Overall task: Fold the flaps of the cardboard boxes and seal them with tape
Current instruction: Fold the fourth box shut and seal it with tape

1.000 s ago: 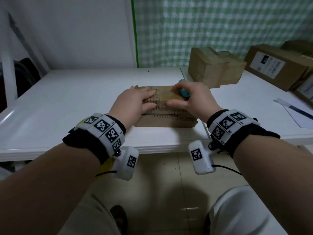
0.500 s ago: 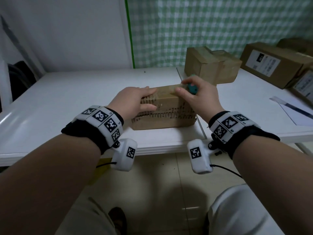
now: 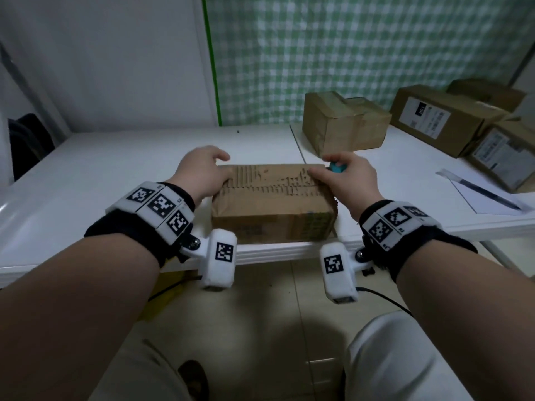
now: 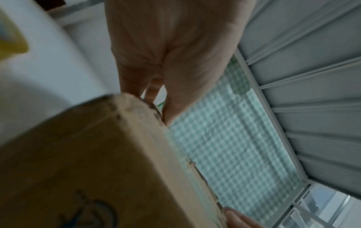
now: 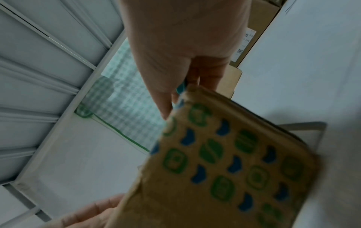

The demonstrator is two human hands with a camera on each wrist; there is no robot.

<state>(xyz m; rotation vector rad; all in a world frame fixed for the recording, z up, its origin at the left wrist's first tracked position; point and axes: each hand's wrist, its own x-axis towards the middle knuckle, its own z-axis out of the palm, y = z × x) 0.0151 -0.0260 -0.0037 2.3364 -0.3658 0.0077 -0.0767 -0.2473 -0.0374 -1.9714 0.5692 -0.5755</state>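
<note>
Cardboard box (image 3: 272,209) at the counter's (image 3: 86,180) near edge, long axis running left to right between both hands. Left hand (image 3: 202,172) curled over the left end, right hand (image 3: 344,180) gripping the right end with a teal tool (image 3: 337,167), perhaps a tape cutter, tucked in its fingers. Both equally near; likely a turn next.

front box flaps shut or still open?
Shut. The front box shows a flat closed top, with the left hand and right hand holding its ends. Taped: cannot tell.
</note>
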